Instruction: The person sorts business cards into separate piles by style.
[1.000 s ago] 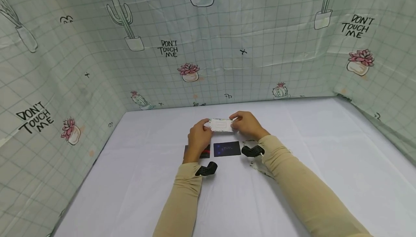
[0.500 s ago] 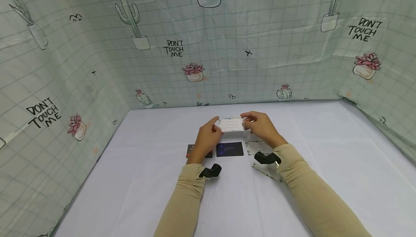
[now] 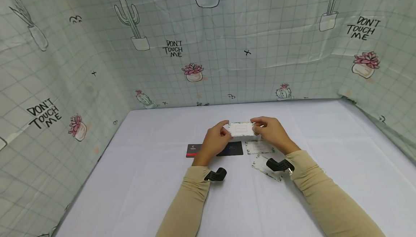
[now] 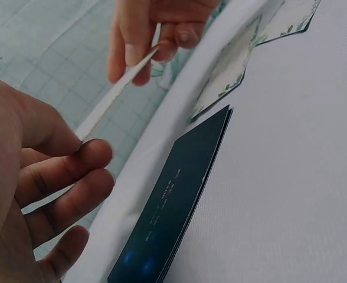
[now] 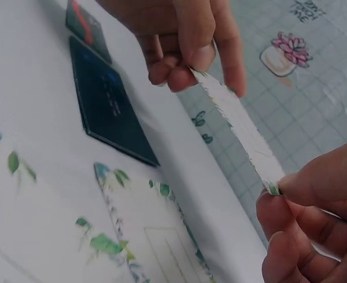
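Both hands hold a small stack of white cards with a leafy border (image 3: 241,129) above the table. My left hand (image 3: 215,141) pinches its left end and my right hand (image 3: 271,132) pinches its right end. The wrist views show the white card stack (image 4: 111,97) (image 5: 238,132) edge-on between the fingertips. Below it on the table lie a dark blue card stack (image 3: 234,149) (image 4: 173,197) (image 5: 105,100), a black card with red (image 3: 193,150) (image 5: 82,23) and two white leafy cards (image 3: 258,146) (image 3: 262,165).
A white cloth (image 3: 325,150) covers the table. Cactus-print sheets (image 3: 211,49) wall it in at the back and on both sides. A black camera mount sits on each wrist (image 3: 215,175) (image 3: 280,165).
Both hands have carried the white card stack to the right and a little nearer. The black card with red now shows fully beside the left hand.
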Motion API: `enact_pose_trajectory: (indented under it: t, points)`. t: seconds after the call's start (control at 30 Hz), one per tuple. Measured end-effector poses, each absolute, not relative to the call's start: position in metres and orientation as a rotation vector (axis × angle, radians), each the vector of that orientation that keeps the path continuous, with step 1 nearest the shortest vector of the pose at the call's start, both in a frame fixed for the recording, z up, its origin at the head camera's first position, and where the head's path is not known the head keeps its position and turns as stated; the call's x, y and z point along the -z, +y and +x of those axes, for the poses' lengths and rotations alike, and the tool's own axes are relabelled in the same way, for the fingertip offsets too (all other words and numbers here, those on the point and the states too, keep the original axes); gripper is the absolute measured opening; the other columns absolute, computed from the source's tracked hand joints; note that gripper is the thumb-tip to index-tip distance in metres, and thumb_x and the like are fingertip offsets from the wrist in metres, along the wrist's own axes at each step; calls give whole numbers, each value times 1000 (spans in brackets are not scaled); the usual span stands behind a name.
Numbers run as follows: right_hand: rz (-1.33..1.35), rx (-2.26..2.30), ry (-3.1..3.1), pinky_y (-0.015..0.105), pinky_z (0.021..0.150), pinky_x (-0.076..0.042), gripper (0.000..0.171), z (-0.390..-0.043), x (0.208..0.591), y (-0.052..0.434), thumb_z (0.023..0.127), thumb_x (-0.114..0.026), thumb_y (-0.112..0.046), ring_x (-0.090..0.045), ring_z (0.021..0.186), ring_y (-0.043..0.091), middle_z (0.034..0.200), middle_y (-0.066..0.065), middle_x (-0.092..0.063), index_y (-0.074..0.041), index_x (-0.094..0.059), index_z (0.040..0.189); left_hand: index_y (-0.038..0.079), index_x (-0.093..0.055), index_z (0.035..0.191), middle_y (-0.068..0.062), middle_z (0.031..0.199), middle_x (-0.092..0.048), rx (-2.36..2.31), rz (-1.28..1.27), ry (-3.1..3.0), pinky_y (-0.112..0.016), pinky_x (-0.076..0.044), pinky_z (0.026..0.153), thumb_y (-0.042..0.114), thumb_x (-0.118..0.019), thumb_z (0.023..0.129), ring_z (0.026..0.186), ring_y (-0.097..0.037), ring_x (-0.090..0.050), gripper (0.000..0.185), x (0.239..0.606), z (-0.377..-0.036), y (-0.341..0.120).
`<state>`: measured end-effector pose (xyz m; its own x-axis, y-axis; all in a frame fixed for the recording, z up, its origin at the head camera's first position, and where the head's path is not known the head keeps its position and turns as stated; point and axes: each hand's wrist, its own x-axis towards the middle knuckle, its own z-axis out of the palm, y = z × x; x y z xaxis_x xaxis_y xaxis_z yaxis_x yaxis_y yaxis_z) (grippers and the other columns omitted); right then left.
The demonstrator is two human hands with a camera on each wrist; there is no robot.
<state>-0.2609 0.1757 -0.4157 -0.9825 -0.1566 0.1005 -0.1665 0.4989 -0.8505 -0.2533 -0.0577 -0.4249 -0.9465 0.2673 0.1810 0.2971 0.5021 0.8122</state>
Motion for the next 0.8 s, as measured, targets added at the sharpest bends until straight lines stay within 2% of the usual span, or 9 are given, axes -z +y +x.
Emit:
enact_pose_trajectory:
  t: [0.2,0.4,0.53,0.8]
  points:
    - [290,-1528,-2711,29,62,-52,37,-254,418,185,98,-62,-11,-64,81,24,103,14,-69,1,-62,133,4,-50,146,7,85,-66,1426,-557,-2734,-28,-44,66,13,-61,96,69,-10,-56,52,424,-251,-52]
    - [270,-1514,-2751,31,64,-53,41,-245,415,196,97,-65,-19,-63,84,24,111,15,-68,-2,-63,134,3,-51,146,6,86,-67,1423,-625,-2749,-28,-44,67,12,-63,96,70,-10,-55,52,422,-249,-46]
    - [286,-1520,-2764,32,67,-54,44,-240,413,202,95,-67,-19,-63,87,25,115,17,-65,-1,-62,135,3,-51,145,6,87,-67,1407,-648,-2775,-28,-45,68,12,-64,96,71,-9,-56,52,422,-248,-43]
    - [285,-1516,-2790,31,65,-53,47,-230,413,212,93,-71,-18,-63,87,22,114,17,-65,0,-61,135,5,-52,145,7,90,-71,1370,-702,-2836,-29,-48,76,15,-66,95,76,-7,-59,53,422,-245,-39]
